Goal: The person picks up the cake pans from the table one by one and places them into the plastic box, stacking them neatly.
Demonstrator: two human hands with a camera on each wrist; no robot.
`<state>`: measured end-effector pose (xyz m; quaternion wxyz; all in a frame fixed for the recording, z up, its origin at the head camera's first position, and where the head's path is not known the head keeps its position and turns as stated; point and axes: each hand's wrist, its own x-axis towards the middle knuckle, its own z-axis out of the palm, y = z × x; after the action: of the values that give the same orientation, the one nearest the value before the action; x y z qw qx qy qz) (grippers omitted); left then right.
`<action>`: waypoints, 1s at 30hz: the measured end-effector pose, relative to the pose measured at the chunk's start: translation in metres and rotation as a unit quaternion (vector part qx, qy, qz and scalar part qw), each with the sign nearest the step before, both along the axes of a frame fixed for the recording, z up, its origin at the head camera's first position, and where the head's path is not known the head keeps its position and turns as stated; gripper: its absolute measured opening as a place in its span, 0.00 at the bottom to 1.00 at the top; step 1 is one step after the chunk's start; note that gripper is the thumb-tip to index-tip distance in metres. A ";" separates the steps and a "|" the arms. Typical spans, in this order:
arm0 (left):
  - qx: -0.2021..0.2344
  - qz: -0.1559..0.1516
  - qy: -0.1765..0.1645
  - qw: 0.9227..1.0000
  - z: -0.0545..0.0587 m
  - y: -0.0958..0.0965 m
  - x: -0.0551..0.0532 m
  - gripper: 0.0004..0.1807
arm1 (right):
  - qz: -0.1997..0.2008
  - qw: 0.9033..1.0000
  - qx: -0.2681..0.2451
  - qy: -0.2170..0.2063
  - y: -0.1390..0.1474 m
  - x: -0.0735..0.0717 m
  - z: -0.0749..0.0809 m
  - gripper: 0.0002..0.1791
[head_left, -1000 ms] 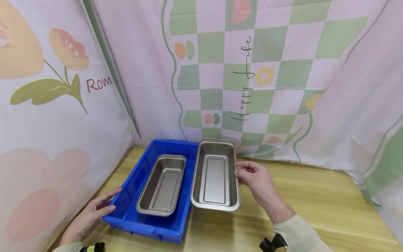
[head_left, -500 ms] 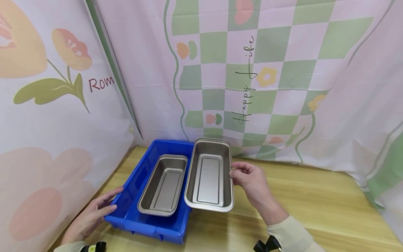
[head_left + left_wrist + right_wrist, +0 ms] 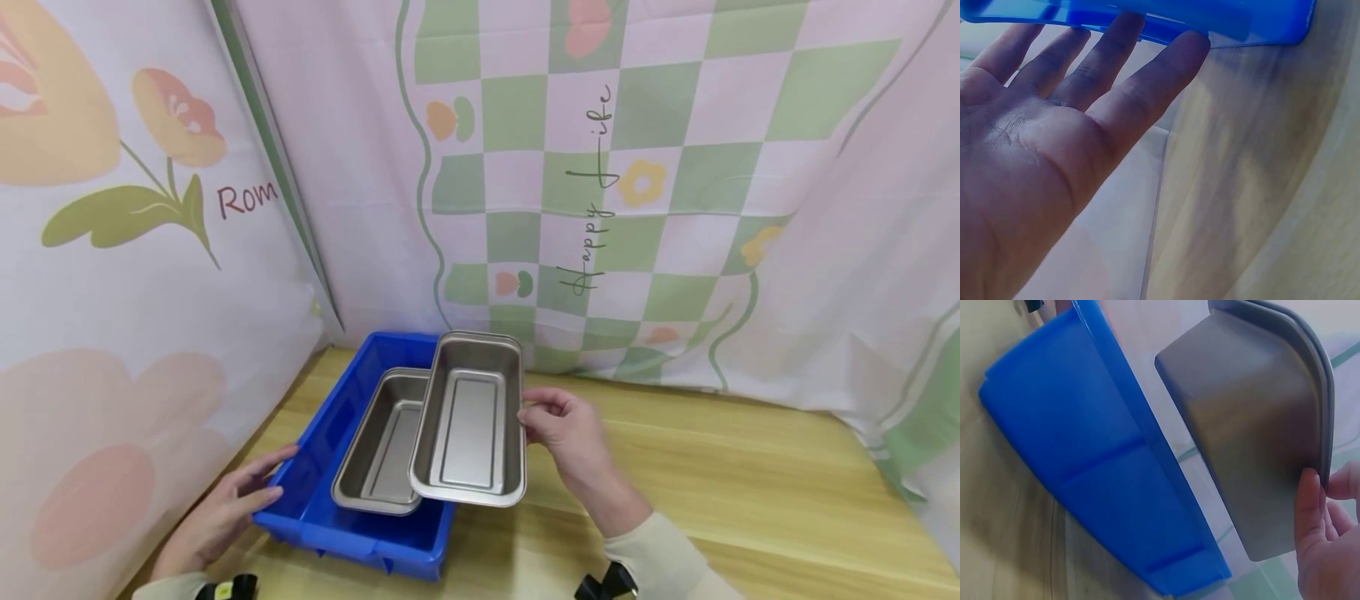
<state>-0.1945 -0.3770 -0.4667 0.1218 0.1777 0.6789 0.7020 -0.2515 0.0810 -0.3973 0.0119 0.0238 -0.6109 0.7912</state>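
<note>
My right hand (image 3: 572, 446) pinches the right rim of a metal loaf pan (image 3: 471, 425), thumb and fingers on either side of the edge. In the right wrist view this loaf pan (image 3: 1254, 431) hangs above the blue bin (image 3: 1091, 450), a gap showing between them. A second loaf pan (image 3: 378, 458) lies inside the blue bin (image 3: 352, 546), its right part hidden by the held one. At the bin's left wall is my left hand (image 3: 225, 508), fingers extended. The left wrist view shows the left hand's (image 3: 1054, 131) straight fingertips against the bin's edge (image 3: 1260, 37).
The bin stands on a wooden table (image 3: 712, 475) near its left side. Printed cloth hangs behind as a back curtain (image 3: 600, 208), and another patterned curtain (image 3: 150, 292) closes off the left.
My right hand has carried the held loaf pan leftward, so it now overlaps the pan in the bin. The left hand stays at the bin's side.
</note>
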 end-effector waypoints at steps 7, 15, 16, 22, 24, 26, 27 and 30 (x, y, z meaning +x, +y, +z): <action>-0.032 0.019 -0.006 0.999 0.000 0.000 0.001 0.30 | 0.018 1.000 -0.005 0.012 -0.022 -0.001 -0.001 0.18; -0.016 0.008 0.000 1.000 0.000 0.000 0.001 0.30 | 0.021 1.000 -0.008 0.008 -0.042 -0.004 -0.007 0.18; -0.013 0.004 0.005 1.000 0.000 0.000 0.000 0.30 | 0.020 1.000 -0.008 0.009 -0.044 -0.004 -0.007 0.18; 0.007 -0.016 0.018 1.000 0.000 0.000 -0.003 0.29 | 0.021 1.000 -0.005 0.016 -0.062 -0.007 -0.009 0.16; 0.009 -0.017 0.022 1.000 0.000 0.000 -0.003 0.29 | 0.023 1.000 -0.005 0.018 -0.068 -0.008 -0.009 0.16; 0.011 -0.017 0.027 0.999 -0.001 0.000 -0.003 0.29 | 0.026 1.000 -0.005 0.018 -0.075 -0.009 -0.010 0.16; 0.011 -0.017 0.030 0.999 -0.001 0.000 -0.003 0.29 | 0.026 1.000 -0.005 0.017 -0.078 -0.009 -0.011 0.16; 0.011 -0.017 0.040 0.999 -0.002 0.000 -0.002 0.29 | 0.028 0.999 -0.004 0.018 -0.086 -0.010 -0.013 0.16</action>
<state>-0.1967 -0.3773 -0.4688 0.1048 0.2184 0.6724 0.6995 -0.2611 -0.0047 -0.4103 0.0006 0.0550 -0.6067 0.7930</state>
